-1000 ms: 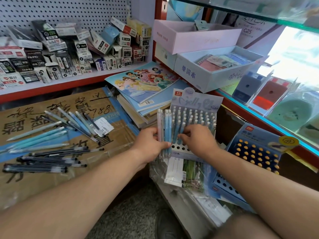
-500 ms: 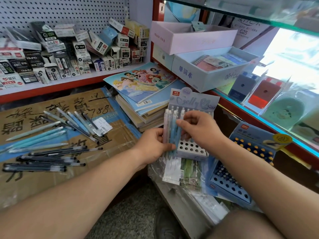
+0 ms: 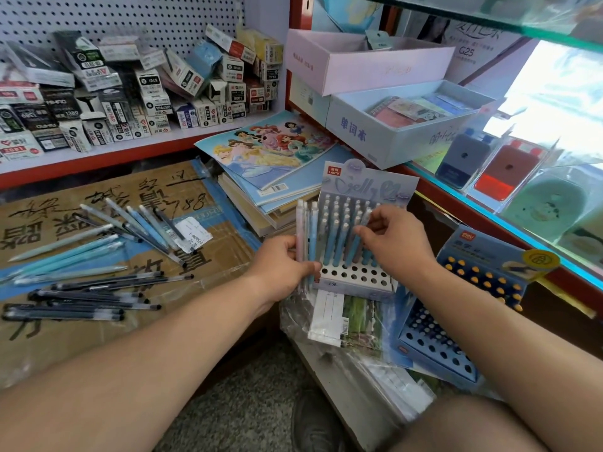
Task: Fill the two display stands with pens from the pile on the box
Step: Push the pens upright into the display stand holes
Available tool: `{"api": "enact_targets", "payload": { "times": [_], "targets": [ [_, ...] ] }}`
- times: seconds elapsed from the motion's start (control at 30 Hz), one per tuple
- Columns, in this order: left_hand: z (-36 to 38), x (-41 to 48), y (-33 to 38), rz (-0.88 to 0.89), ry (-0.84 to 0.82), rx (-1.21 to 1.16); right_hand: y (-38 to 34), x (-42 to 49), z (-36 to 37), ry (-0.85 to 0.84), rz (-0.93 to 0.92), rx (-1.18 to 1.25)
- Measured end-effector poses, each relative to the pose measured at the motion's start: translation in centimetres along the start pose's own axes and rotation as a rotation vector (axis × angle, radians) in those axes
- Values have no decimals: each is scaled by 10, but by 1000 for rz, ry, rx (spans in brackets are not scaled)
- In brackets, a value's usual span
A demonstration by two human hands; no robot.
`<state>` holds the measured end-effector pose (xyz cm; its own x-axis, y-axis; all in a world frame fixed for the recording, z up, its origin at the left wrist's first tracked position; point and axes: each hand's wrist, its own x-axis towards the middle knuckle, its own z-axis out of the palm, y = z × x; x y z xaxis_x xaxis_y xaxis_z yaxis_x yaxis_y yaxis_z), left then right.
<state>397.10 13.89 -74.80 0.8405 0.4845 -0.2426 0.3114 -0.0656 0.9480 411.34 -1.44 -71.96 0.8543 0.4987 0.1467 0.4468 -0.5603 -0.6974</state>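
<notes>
Pens lie piled on the brown cardboard box, left of the pale-blue perforated display stand. Left hand clasps several pastel pens beside it; right hand pinches one blue pen over its holes. Dark-blue stand sits right; notebooks behind.

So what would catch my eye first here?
Two hands at the middle: the left hand grips a bunch of pens, and the right hand slots a pen into a pale blue stand. More loose pens lie spread over the cardboard box at left.
</notes>
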Motion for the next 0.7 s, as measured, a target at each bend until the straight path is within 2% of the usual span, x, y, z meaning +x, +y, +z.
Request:
{"api": "enact_targets", "payload": {
  "times": [0.17,0.27,0.53,0.6,0.7],
  "targets": [
    [4,0,0,6,-13,-3,0,-1,0,-59,-39,-143],
    [5,-1,1,7,-22,-7,3,-2,7,-113,-14,-253],
    [5,-1,1,3,-61,-50,-11,-4,-1,-139,73,-364],
    [5,0,-1,-9,-77,-54,-20,-8,-7,-93,56,-281],
    [7,0,-1,-13,-117,-63,-35,-13,-9,-84,42,57]
  ]
}}
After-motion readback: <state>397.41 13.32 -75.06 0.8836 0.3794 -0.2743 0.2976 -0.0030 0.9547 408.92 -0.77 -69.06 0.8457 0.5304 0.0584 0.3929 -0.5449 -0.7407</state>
